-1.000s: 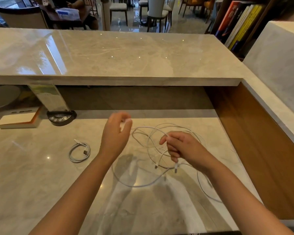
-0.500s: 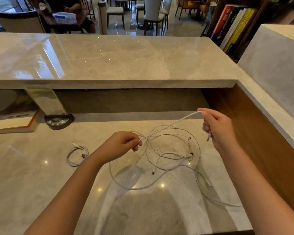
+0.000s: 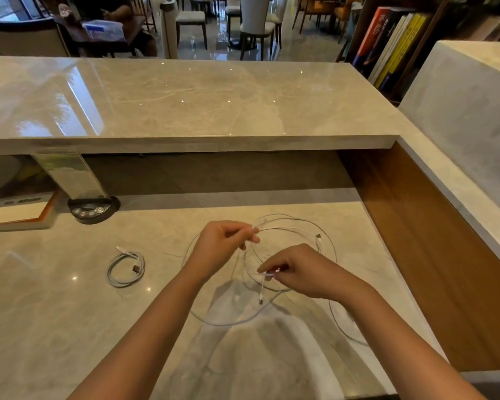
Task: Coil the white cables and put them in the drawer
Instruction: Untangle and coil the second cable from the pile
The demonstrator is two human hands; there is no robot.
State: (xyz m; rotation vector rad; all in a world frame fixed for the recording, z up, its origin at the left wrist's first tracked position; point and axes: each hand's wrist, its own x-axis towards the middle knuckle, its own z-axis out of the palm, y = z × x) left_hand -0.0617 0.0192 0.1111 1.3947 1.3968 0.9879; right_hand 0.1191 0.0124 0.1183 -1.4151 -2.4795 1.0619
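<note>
Both hands work over a loose white cable [image 3: 289,226] that sprawls in wide loops on the marble counter [image 3: 41,313]. The left hand [image 3: 220,243] has its grip pinched on a strand of that cable, thumb and forefinger closed at the upper edge of the loops, held a little above the surface. The right hand [image 3: 303,269] sits nearer the camera and to the right, its grip also pinched on the cable, close to one end; a short length hangs from its fingers and ends in a plug [image 3: 261,300] just above the counter. More of the cable curves away below the hands, and another stretch trails off under the right forearm toward the counter's near right edge. A second plug [image 3: 318,235] lies among the far loops.

To the left, well apart from the hands, a coiled cable [image 3: 124,269] lies flat, wound into a neat ring with both plugs showing. Farther left, near the back, stand a dark round base [image 3: 93,210] and a white box [image 3: 15,216]. No drawer shows in this view.
</note>
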